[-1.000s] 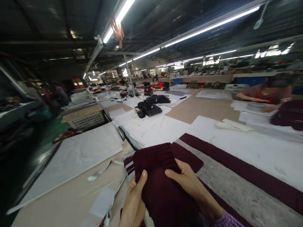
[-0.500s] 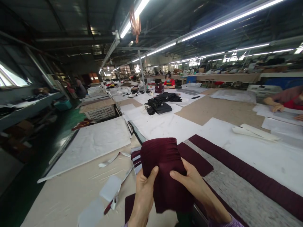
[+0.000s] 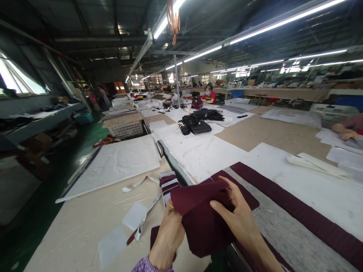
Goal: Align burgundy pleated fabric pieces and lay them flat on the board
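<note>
Both my hands hold a stack of dark maroon fabric pieces (image 3: 202, 223) just above the near edge of the cutting table (image 3: 85, 226). My left hand (image 3: 168, 236) grips the stack's left edge, fingers hidden behind the cloth. My right hand (image 3: 238, 219) clamps the right side, thumb on top and fingers curled over the upper edge. The stack is tipped so its top leans away from me. Beneath it lie a flat maroon piece (image 3: 244, 194) and a striped maroon-and-white bundle (image 3: 168, 183).
A long maroon strip (image 3: 297, 211) runs over white paper to the right. Paper scraps (image 3: 134, 215) lie on the left. Black fabric (image 3: 195, 124) sits farther up the table beside a white crate (image 3: 126, 129). Another person's hands (image 3: 344, 132) work at far right; a seated worker in red (image 3: 209, 96) is distant.
The maroon stack has tipped from standing upright to leaning flatter and lower. My right fingers now curl over its top edge. The view has shifted slightly rightward.
</note>
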Action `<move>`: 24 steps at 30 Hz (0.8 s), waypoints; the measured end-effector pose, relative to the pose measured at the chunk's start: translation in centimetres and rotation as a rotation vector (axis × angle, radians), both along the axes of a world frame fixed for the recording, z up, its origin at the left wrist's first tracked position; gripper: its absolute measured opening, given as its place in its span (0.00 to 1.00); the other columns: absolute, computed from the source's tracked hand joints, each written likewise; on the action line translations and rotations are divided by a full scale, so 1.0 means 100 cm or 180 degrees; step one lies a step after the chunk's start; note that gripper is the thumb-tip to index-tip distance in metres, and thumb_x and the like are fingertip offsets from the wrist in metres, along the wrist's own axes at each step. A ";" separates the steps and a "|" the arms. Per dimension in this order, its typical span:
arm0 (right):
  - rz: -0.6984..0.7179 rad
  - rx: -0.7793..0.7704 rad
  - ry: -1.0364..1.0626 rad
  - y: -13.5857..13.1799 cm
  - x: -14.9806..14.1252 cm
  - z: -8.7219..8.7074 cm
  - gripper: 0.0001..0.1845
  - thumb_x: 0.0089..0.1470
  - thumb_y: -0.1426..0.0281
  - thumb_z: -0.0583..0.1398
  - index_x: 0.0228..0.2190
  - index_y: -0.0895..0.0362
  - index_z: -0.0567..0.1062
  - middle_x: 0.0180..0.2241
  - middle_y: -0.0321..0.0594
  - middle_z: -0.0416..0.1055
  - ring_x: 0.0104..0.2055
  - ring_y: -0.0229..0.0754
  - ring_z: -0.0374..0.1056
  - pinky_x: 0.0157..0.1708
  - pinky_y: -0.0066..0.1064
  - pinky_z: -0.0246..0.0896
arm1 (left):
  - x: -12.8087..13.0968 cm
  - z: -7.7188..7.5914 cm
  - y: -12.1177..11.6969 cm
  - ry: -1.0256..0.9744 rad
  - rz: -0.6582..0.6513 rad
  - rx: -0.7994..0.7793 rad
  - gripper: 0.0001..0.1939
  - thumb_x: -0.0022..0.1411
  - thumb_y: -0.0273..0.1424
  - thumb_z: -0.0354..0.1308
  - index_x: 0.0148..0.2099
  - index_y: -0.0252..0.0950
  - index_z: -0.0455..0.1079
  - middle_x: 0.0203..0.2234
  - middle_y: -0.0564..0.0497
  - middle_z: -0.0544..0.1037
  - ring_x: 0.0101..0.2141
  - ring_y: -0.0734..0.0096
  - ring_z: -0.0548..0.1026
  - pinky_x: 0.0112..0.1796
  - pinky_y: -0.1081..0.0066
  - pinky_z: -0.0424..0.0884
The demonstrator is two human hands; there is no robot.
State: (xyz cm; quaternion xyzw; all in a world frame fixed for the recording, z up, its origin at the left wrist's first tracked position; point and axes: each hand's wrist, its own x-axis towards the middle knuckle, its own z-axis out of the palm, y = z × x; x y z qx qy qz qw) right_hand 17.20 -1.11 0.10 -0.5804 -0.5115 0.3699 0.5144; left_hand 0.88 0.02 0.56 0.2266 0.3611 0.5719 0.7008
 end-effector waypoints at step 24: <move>0.0918 0.0668 -0.0208 0.009 0.015 0.013 0.19 0.51 0.62 0.64 0.46 0.49 0.71 0.62 0.43 0.53 0.61 0.50 0.56 0.58 0.45 0.56 | -0.018 0.010 -0.007 0.0126 -0.0516 0.0143 0.11 0.47 0.29 0.68 0.35 0.31 0.77 0.29 0.46 0.83 0.28 0.66 0.79 0.35 0.69 0.74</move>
